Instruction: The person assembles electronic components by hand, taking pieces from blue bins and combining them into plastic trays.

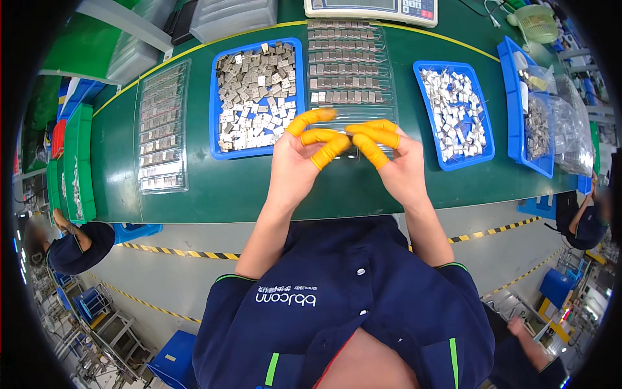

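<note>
Head view, looking down at a green worktop (194, 188) from behind the person's hands. Left hand (295, 162) and right hand (398, 162) meet over the near end of a clear plastic tray (346, 65); orange finger covers on both. Fingertips (330, 148) pinch together at the middle, grip narrow; something small may sit between them, but it is hidden, so I cannot tell what either hand holds.

Clear tray: rows of small grey metal pieces fill the far part; the near rows, just under the hands, look bare. So loading seems well along, not finished, as I judge it.

Left of it, a blue bin (256, 97) heaped with square metal plates, plenty left. Right, a second blue bin (453, 113) of smaller shiny parts, also well stocked. Far left, another clear tray (162, 126), rows filled throughout. A scale (372, 10) stands at the far edge.
</note>
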{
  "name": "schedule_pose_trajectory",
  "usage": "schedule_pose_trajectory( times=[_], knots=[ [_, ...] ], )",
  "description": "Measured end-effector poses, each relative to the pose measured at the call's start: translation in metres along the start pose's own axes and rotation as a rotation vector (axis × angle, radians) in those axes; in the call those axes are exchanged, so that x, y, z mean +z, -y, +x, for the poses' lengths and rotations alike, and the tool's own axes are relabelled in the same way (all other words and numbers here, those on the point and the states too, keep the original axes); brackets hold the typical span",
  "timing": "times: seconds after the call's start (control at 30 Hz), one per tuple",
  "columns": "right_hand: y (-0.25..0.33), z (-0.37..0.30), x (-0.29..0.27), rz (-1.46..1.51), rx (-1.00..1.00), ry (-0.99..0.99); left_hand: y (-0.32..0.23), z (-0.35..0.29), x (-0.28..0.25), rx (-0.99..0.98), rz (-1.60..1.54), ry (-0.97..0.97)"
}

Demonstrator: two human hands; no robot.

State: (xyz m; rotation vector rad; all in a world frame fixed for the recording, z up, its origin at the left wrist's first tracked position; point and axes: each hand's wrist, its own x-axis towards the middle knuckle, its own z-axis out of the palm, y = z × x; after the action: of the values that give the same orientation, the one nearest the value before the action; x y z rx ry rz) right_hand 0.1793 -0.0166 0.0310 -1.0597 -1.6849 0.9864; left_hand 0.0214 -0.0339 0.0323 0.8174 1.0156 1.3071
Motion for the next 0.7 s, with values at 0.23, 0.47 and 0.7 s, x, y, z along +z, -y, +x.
schedule_pose_trajectory(
  times=[0.23,0.47,0.7],
  knots=[
    [0.003,-0.004,0.008,-0.306,-0.111,0.002,0.018,-0.007,-0.024,-0.039,0.264,0.133],
    [-0.003,-0.002,0.014,-0.392,-0.240,0.142,0.010,-0.005,-0.031,-0.152,0.271,0.154],
    [-0.004,0.024,-0.011,-0.340,-0.170,-0.113,0.009,-0.005,-0.041,-0.137,0.242,0.102]
  ],
)
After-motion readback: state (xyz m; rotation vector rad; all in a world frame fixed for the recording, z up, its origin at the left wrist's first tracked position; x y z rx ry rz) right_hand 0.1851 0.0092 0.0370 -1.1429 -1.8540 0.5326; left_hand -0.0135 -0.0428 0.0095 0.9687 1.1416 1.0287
